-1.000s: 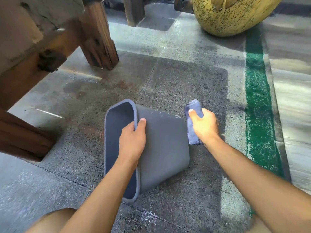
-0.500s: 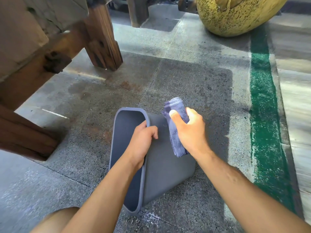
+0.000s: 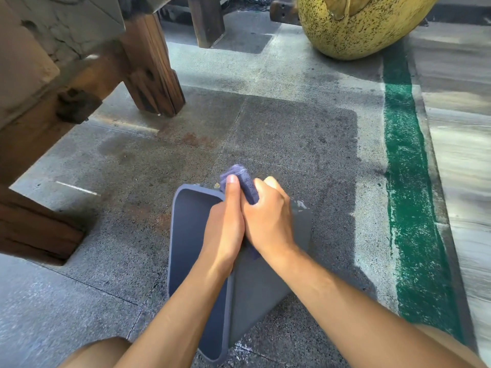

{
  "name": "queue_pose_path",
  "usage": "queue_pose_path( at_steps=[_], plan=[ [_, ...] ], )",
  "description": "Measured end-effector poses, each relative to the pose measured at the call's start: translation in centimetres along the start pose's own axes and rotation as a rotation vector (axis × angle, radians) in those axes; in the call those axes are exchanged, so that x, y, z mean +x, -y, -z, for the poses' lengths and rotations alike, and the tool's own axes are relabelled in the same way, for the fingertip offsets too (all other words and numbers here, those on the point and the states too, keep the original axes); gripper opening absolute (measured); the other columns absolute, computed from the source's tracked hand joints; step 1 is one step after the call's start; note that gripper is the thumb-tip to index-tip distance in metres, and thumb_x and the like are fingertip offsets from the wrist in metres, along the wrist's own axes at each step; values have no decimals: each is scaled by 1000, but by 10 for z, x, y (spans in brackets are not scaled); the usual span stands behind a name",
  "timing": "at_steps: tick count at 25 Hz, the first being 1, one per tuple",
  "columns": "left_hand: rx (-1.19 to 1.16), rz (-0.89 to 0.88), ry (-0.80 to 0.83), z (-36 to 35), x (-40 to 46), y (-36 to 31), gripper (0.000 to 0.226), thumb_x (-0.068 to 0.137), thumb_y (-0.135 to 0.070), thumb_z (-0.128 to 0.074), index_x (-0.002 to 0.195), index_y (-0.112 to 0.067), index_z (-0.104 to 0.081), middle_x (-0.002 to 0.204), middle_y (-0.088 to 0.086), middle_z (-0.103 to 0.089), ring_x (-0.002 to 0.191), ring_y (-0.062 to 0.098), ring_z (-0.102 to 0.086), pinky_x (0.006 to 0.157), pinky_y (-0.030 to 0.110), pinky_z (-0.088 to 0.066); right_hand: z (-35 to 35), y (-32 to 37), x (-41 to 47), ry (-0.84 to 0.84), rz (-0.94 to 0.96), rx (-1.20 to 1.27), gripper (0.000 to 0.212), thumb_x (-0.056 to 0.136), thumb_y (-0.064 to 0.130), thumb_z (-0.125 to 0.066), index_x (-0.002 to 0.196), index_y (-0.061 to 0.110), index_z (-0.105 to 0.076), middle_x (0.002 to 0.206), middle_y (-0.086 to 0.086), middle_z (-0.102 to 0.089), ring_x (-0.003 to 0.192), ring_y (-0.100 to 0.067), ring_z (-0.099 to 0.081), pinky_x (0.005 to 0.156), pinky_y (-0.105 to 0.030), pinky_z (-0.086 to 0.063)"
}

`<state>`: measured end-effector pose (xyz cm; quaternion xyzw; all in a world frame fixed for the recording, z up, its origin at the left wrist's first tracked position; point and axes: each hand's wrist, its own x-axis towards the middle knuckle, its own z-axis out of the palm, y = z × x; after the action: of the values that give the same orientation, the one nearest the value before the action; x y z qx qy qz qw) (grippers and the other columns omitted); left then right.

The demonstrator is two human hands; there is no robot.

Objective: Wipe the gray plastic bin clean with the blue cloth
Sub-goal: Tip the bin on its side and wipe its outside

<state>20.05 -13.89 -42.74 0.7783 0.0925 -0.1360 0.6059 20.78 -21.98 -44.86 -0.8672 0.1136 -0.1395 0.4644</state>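
Note:
The gray plastic bin (image 3: 191, 251) lies on its side on the stone floor, its opening facing left. My left hand (image 3: 224, 229) grips the bin's upper rim, fingers curled inside. Pressed right against it, my right hand (image 3: 268, 219) grips the folded blue cloth (image 3: 243, 181) and holds it against the bin's outer wall near the rim's far corner. Most of the cloth is hidden under my right hand; only its far end and a bit near my wrist show.
A heavy wooden bench frame (image 3: 148, 75) stands at the left, with a low beam (image 3: 34, 235) close to the bin. A large speckled yellow object (image 3: 353, 25) sits at the back right. A green painted stripe (image 3: 409, 195) runs along the floor on the right.
My right hand has carried the cloth leftward across the bin's outer wall, from its base end to the rim, and now touches my left hand. The bin has turned a little.

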Motion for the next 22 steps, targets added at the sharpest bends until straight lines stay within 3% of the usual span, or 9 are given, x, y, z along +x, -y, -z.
queue_pose_path(
  at_steps=[3, 5, 8, 11, 15, 22],
  plan=[
    [43, -31, -73, -1, -9, -4, 82, 102, -64, -23, 71, -6, -73, 61, 17, -74, 49, 13, -69, 48, 25, -50, -1, -8, 2, 1, -4, -20, 47, 88, 57, -50, 59, 22, -39, 73, 2, -42, 71, -31, -54, 78, -49, -48],
    [81, -31, -102, -1, -9, -4, 76, 104, -60, -26, 64, -10, -68, 56, 8, -70, 45, 5, -58, 50, 24, -44, 0, -18, 5, -6, -27, -32, 46, 90, 51, -57, 58, 22, -39, 72, 2, -42, 72, -32, -54, 80, -49, -48],
    [68, 12, -131, 4, -7, 1, 57, 105, -51, -37, 57, -20, -44, 53, -9, -46, 52, 13, -39, 56, 33, -33, 0, -37, 9, -7, -54, -53, 44, 88, 52, -53, 62, 17, -46, 74, 0, -45, 75, -34, -55, 81, -50, -49],
    [20, 7, -124, 7, -8, 2, 48, 102, -33, -49, 59, -24, -30, 49, -13, -28, 48, 10, -25, 48, 27, -26, 0, -50, 14, 9, -77, -67, 45, 87, 55, -49, 69, 15, -57, 78, -1, -48, 79, -33, -57, 84, -50, -49],
    [28, 6, -112, 10, -12, 2, 45, 94, -12, -51, 58, -24, -26, 46, -14, -21, 46, 9, -17, 37, 20, -16, 2, -60, 19, 30, -102, -75, 44, 83, 59, -45, 73, 19, -61, 80, 1, -50, 81, -32, -60, 86, -49, -50],
    [37, -4, -100, 15, -12, 3, 47, 91, -7, -53, 58, -25, -24, 48, -13, -17, 47, 10, -13, 38, 21, -12, 4, -93, 34, 71, -139, -156, 30, 86, 54, -48, 75, 30, -62, 77, 3, -55, 89, -24, -58, 91, -48, -49]
  ],
)
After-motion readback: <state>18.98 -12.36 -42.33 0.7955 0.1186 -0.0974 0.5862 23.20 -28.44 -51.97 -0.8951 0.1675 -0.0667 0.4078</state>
